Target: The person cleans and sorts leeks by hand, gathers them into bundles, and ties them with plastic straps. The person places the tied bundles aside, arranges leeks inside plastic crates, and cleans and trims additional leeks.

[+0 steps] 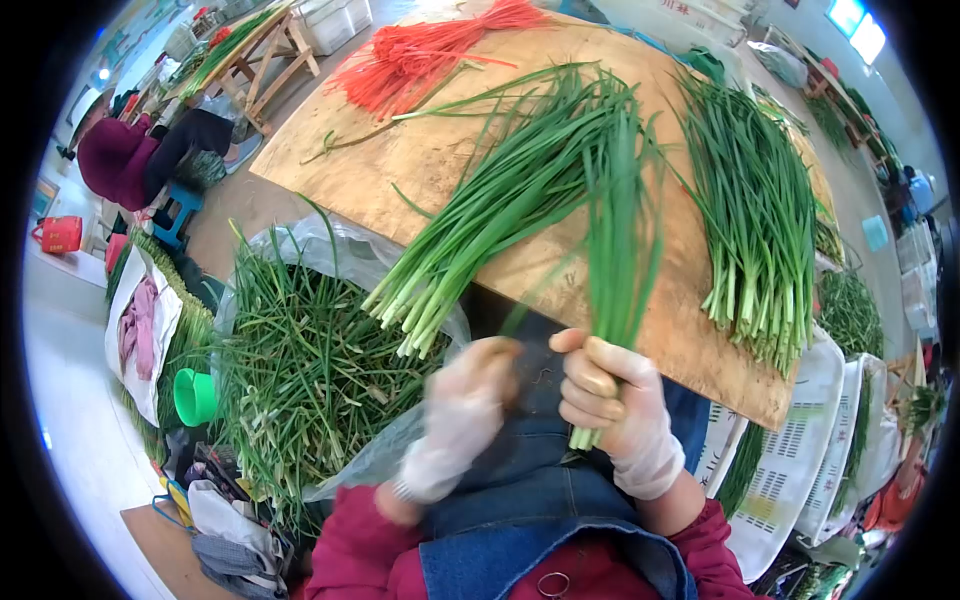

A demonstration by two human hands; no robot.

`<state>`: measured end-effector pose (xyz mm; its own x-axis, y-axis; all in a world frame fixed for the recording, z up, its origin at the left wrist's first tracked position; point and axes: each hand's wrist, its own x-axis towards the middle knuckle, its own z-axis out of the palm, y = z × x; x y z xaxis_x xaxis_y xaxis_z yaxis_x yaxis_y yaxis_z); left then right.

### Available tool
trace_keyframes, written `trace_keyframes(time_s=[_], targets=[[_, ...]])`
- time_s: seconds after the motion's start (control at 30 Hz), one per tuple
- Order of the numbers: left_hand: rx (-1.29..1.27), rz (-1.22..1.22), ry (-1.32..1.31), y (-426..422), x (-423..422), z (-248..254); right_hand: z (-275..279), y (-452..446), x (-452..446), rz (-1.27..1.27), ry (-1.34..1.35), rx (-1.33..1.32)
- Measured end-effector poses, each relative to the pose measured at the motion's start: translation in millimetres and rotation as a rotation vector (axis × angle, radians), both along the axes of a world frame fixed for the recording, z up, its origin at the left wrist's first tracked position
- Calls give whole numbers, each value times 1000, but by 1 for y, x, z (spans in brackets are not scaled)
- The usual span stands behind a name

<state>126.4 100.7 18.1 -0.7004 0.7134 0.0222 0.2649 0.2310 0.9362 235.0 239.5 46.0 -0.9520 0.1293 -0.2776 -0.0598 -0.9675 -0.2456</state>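
Note:
My right hand (615,400), in a thin clear glove, is closed round the lower stalks of a small bunch of green chives (615,240), whose leaves reach up over the board's front edge. My left hand (470,390), gloved too, is beside it, blurred by motion; what its fingers hold, if anything, cannot be made out. A loose pile of chives (520,170) lies on the wooden board (350,180), white ends overhanging the front edge. Another thick pile (755,210) lies at the board's right side. Red strips (430,55) are heaped at the back.
Left of my lap, a plastic-lined container (300,370) holds loose green leaves. A green cup (195,397) stands farther left. White crates (790,480) are at the right, below the board. A person (125,160) sits at the upper left near a wooden table (265,60).

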Motion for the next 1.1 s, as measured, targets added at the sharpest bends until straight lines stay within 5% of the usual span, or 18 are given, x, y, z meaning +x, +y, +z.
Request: trace_keyframes(time_s=[0.17, 0.27, 0.3, 0.5, 0.77, 0.93, 1.03, 1.1], targets=[[63, 738, 96, -132, -42, 22, 24, 5, -12, 6, 257, 41], [-613, 781, 308, -173, -59, 0, 5, 1, -32, -2, 107, 55], [-732, 595, 863, -181, -60, -21, -6, -1, -37, 17, 28, 37], [-131, 390, 590, -53, -44, 25, -21, -14, -41, -26, -225, 130], [-278, 225, 983, -3, -44, 27, -4, -21, -51, -115, -318, 275], [-24, 5, 1031, -4, -9, 35, -1, -23, -49, -146, -318, 366], [63, 79, -17, -6, 3, 32, -7, -16, -38, -112, -362, 373], [-9, 73, -391, -1, -4, 32, -11, -17, -33, -140, -377, 344]])
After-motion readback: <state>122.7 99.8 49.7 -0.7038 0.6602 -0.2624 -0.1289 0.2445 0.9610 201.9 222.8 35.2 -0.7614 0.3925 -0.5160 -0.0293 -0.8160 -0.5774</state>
